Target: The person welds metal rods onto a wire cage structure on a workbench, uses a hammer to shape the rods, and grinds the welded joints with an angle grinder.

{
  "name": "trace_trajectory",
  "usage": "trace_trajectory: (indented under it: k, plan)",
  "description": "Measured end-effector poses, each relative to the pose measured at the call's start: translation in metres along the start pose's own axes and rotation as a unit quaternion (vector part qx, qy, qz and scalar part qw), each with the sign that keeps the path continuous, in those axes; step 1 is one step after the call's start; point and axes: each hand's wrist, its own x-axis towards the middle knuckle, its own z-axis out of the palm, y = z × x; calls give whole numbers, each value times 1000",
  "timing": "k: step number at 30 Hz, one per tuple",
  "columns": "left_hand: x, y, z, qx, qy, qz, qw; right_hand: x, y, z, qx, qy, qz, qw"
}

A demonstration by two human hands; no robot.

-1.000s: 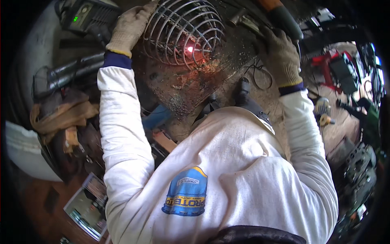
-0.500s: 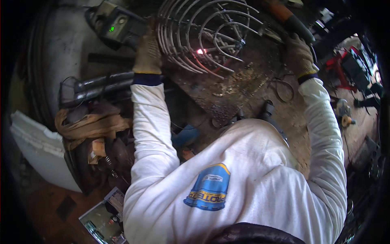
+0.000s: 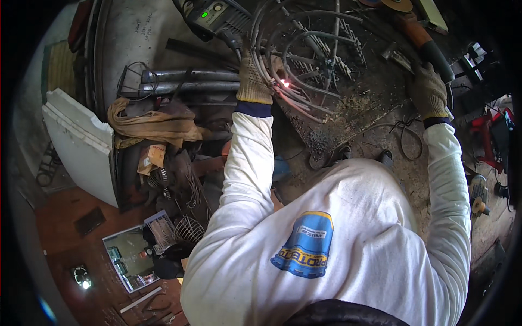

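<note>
At my far left a white foam slab [image 3: 81, 144] leans on edge above a reddish-brown floor [image 3: 60, 217], where a framed glass pane [image 3: 130, 258] lies flat beside a small wire basket [image 3: 190, 229]. Next comes a heap of clutter: tan cloth [image 3: 152, 122] draped over dark scrap, and two grey steel pipes [image 3: 190, 81] lying side by side. Above them stands a dark welding machine [image 3: 215, 15] with a green light.

My left hand [image 3: 254, 79], in a speckled knit glove with a dark cuff, has its fingers clamped on the curved rods at the rim of the wire cage [image 3: 310, 60]. The cage is round, made of bent grey steel rods, and lies tilted on the worktop [image 3: 370, 103], a rusty, spatter-pitted metal plate. Just beside my left glove a weld spot [image 3: 284, 83] glows orange-pink on the rods.

My white long-sleeved shirt [image 3: 348, 250], with a blue printed patch, fills the lower middle.

My right hand [image 3: 429, 92], gloved alike, has its fingers wrapped round the black handle of an orange angle grinder [image 3: 421, 35], which lies well apart from the cage. At far right, red tools [image 3: 492, 133] lie on the dusty ground.
</note>
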Motion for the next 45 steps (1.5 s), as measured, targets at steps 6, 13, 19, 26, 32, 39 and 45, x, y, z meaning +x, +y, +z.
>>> trace_trajectory:
  k: [6, 13, 19, 26, 32, 39, 45]
  plan:
    - [-40, -8, 38, -67, 36, 47, 996, -2, 1, -4, 3, -10, 8, 1000]
    - [-52, -16, 26, -124, -103, 40, 986, -4, -1, -5, 3, 26, 16, 1000]
    - [-94, -10, 68, -59, 14, 66, 996, -6, 8, 8, -10, 46, 15, 999]
    - [-126, -30, 60, -36, 55, 111, 992, -56, 24, -13, 181, 202, -84, 959]
    - [-122, -63, 77, -17, 76, 140, 987, -114, 15, 2, 619, 59, -1, 784]
    - [-133, -64, 83, 599, 92, 419, 677, -143, -3, -37, 683, 67, -111, 719]
    - [-132, -64, 99, 85, 62, 192, 976, -142, -21, -68, 635, 39, -171, 752]
